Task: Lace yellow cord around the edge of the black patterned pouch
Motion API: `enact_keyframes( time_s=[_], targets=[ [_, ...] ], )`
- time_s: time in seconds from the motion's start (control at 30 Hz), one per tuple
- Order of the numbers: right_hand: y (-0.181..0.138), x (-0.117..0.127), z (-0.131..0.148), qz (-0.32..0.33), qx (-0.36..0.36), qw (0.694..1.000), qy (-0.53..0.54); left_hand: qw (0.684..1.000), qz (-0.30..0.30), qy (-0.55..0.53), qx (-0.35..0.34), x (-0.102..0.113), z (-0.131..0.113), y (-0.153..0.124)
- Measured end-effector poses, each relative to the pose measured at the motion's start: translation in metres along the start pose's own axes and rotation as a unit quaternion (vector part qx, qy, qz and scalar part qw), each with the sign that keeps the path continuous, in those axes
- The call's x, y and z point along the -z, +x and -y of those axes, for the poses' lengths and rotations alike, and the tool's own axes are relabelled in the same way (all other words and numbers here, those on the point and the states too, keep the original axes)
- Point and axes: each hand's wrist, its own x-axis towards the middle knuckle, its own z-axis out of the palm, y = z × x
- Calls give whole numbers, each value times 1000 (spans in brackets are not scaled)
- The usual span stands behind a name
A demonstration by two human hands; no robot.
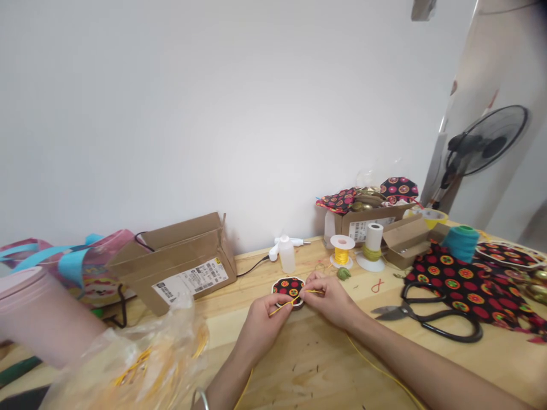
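My left hand (265,320) pinches a yellow cord (280,309) between thumb and forefinger. Close beside it, my right hand (327,297) is closed on the same cord, and the strand crosses between my fingertips. Just behind the fingers lies a small patterned fabric piece (285,286), black with red and orange round motifs and a white rim; whether the cord is fixed to it I cannot tell. Loose lengths of the cord trail down past both forearms. A spool of yellow cord (341,256) stands behind my right hand.
Black-handled scissors (421,313) and patterned cloth (453,285) lie at right, with a teal thread cone (461,242). A white bottle (286,255) stands behind my hands. Cardboard box (188,262), plastic bag (145,364) and pink cylinder (47,313) are at left. A fan (487,142) stands far right.
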Motion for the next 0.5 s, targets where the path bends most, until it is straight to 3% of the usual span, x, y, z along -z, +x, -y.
enact_keyframes(
  time_s=[0.33,0.5],
  targets=[
    [1,-1,0,0,-5,1000,6,1000,-1,-2,13,0,-1,0],
    [-1,0,1,3,9,1000,3,999,-34,-9,32,0,-3,1]
  ],
)
